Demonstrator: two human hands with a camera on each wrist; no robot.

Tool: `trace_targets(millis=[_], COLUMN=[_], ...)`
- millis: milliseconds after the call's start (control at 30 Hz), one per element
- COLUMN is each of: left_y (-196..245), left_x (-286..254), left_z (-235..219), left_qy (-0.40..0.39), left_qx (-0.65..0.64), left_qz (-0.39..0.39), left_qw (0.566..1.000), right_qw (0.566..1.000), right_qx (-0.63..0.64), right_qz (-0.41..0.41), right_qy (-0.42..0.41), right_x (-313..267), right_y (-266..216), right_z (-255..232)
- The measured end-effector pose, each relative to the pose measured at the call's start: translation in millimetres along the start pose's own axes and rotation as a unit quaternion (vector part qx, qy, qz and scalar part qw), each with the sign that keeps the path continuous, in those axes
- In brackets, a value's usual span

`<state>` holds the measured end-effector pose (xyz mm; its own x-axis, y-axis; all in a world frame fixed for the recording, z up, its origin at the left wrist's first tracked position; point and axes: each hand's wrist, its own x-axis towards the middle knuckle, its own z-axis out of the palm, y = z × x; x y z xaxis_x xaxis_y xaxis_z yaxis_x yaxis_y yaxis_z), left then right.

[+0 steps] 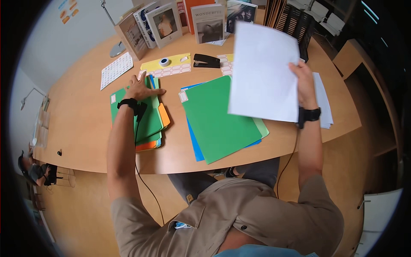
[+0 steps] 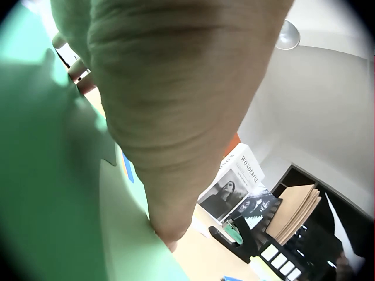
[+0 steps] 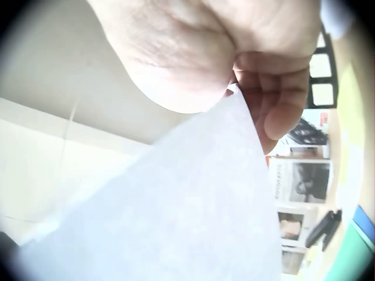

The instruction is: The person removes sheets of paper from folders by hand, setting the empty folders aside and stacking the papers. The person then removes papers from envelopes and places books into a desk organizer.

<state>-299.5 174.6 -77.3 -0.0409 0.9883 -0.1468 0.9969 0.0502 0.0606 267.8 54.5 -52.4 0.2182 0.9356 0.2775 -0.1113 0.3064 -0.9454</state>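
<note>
My right hand (image 1: 305, 83) pinches white paper (image 1: 265, 73) by its right edge, held up over the right part of the desk. In the right wrist view the fingers (image 3: 285, 120) curl at the corner of the paper (image 3: 187, 205). My left hand (image 1: 141, 90) rests with spread fingers on a pile of green, orange and blue folders (image 1: 147, 122). The left wrist view shows that hand (image 2: 170, 99) close over a green folder cover (image 2: 47, 175). Between the hands lies a green folder (image 1: 218, 124) with a white label, over a blue one (image 1: 195, 143); the raised paper overlaps its upper right.
More white paper (image 1: 322, 100) lies at the right. Along the back stand several books (image 1: 208, 25), a black stapler (image 1: 206, 61), label sheets (image 1: 171, 70), a small round white object (image 1: 164, 62) and a printed card (image 1: 117, 70). A lamp base (image 1: 117, 49) stands back left; a person (image 1: 38, 171) sits far left.
</note>
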Motion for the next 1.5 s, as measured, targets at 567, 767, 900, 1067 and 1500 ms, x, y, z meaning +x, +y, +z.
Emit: trace_targets(millis=[567, 767, 900, 1067, 1500], left_y=[59, 124, 143, 139, 130], left_x=[-44, -89, -92, -84, -67], left_z=[-25, -10, 12, 20, 43], left_qy=[0.140, 0.027, -0.016, -0.006, 0.097], left_qx=[-0.112, -0.148, -0.100, -0.097, -0.210], left_qz=[0.203, 0.324, 0.266, 0.238, 0.260], left_qw=[0.963, 0.934, 0.958, 0.966, 0.938], right_qw=[0.849, 0.877, 0.893, 0.857, 0.720], right_qx=[-0.485, -0.444, -0.374, -0.395, -0.685], right_qz=[0.209, 0.166, 0.227, 0.316, 0.097], right_qy=[-0.017, -0.077, -0.105, -0.101, -0.057], right_x=[25, 17, -3, -17, -26], right_y=[-10, 5, -42, -82, -54], right_z=[-281, -275, -233, -210, -204])
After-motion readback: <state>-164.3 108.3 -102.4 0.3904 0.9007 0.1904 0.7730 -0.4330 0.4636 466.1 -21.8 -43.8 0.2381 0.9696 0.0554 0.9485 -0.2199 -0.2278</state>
